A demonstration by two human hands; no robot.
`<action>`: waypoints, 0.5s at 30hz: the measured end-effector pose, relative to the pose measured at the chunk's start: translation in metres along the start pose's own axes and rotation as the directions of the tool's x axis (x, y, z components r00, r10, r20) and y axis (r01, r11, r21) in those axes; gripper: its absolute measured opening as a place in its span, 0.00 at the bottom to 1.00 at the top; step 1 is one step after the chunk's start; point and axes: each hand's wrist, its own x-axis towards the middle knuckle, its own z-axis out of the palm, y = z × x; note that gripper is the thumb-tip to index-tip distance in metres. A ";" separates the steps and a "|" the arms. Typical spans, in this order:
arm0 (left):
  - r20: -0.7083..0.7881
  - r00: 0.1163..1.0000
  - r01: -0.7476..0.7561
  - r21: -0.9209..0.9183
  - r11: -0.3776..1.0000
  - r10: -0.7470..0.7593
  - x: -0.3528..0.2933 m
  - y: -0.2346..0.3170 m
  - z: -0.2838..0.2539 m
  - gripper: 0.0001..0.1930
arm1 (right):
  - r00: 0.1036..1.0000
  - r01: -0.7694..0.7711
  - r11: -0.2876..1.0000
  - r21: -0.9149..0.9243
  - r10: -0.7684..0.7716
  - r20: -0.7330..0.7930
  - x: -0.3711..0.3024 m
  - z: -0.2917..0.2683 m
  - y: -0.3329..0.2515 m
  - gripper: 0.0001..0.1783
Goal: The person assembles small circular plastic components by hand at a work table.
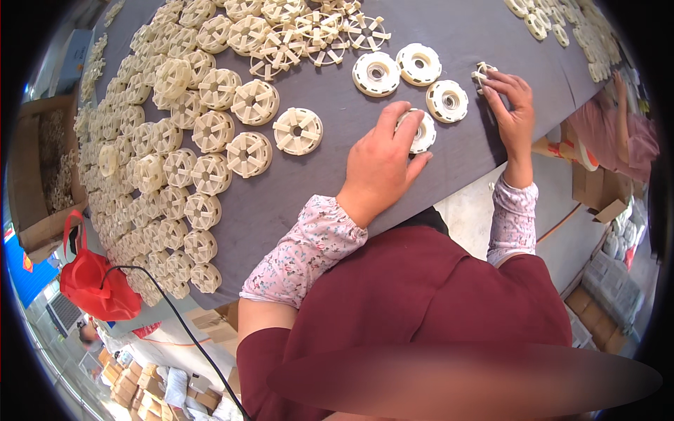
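My left hand (379, 160) curls its fingers and thumb around a white round plastic housing (425, 135) resting on the grey table cover. Beyond it sit three more white ring-shaped housings, each with a round centre: one at the left (375, 74), one at the back (419, 64) and one at the right (447, 101). To their right, my right hand (514, 105) pinches a small cream plastic piece (483, 76) at its fingertips, tilted on edge just above the cloth; its full shape is partly hidden. A cream spoked wheel-like part (298, 131) lies apart to the left of my left hand.
Rows of cream spoked parts (213, 130) cover the table's left side, with open spoked frames (328, 35) at the far edge. More cream rings (540, 15) lie at the far right. A red bag (102, 289) hangs by the left edge. Another person (625, 133) is at right.
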 end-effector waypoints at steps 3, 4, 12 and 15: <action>0.036 0.999 -0.008 0.004 1.000 0.007 -0.014 -0.002 -0.008 0.35 | 1.000 -0.003 0.995 0.095 0.005 -0.021 0.001 -0.007 -0.008 0.20; 0.027 0.999 -0.019 -0.003 1.000 0.019 -0.019 -0.002 -0.014 0.34 | 0.999 -0.020 0.990 0.137 0.016 0.032 0.006 -0.009 -0.001 0.29; 0.023 0.994 0.108 -0.149 0.983 -0.106 -0.040 -0.004 -0.034 0.36 | 0.932 -0.063 0.979 0.192 -0.011 0.363 0.026 -0.035 0.001 0.40; 0.018 0.996 0.090 -0.177 0.980 -0.088 -0.039 -0.008 -0.034 0.35 | 0.893 -0.179 0.964 0.197 0.075 0.445 0.023 -0.041 0.006 0.41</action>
